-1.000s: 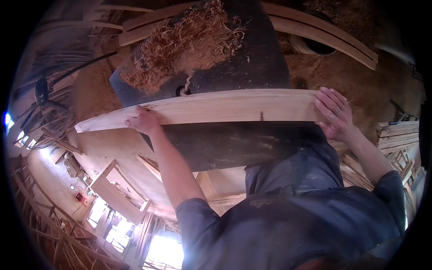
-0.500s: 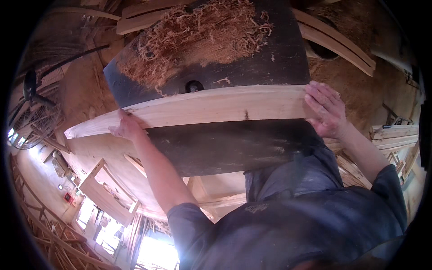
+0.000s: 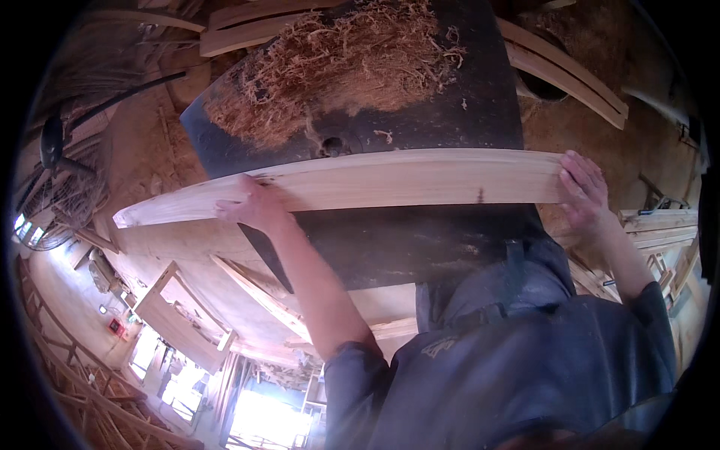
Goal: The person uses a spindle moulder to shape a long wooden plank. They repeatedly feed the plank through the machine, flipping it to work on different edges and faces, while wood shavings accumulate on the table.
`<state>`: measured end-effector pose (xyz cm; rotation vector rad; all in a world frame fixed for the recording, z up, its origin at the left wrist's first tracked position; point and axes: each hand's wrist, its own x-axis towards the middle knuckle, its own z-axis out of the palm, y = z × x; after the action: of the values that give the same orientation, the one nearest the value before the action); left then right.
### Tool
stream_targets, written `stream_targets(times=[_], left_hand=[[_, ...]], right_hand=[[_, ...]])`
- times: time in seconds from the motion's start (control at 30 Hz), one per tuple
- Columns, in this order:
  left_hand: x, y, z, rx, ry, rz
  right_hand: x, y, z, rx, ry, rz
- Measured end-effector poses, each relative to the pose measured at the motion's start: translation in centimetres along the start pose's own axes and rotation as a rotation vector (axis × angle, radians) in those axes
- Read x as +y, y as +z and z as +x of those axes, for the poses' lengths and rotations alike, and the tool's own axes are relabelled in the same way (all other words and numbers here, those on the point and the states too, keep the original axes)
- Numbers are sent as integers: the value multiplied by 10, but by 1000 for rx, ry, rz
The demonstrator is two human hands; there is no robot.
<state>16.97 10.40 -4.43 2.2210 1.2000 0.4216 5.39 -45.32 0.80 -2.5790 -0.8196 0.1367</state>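
A long, slightly curved board of pale wood [image 3: 420,178] lies crosswise over a dark machine table [image 3: 487,97], its left end reaching past the table edge. My left hand [image 3: 256,204] grips the board left of the middle, fingertips over its far edge. At the right end my right hand [image 3: 585,193] is closed round the board, with the fingers at the far corner. Just beyond the board's far edge, a small round dark spindle [image 3: 332,146] shows in the tabletop. A dark knot marks the board's near side toward the right.
Curly wood shavings [image 3: 337,67] are heaped on the table's far part. Curved wooden pieces [image 3: 566,71] lie beyond it at the far right. A caged fan [image 3: 56,180] stands at the left. Stacked timber [image 3: 660,221] is at the right, and a wooden frame [image 3: 176,315] at the lower left.
The board has slid to the right along the table, my right hand moving with it past the table's right edge. My left hand has also shifted right.
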Motion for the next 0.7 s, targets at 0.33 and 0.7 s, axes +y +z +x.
stream_targets(times=[0.33,0.7], left_hand=[[10,3,-23,-67,-52,-188],[-7,-10,29,16,-43,-116]], right_hand=[[15,-6,-14,48,9,-2],[-11,7,38,61,6,53]])
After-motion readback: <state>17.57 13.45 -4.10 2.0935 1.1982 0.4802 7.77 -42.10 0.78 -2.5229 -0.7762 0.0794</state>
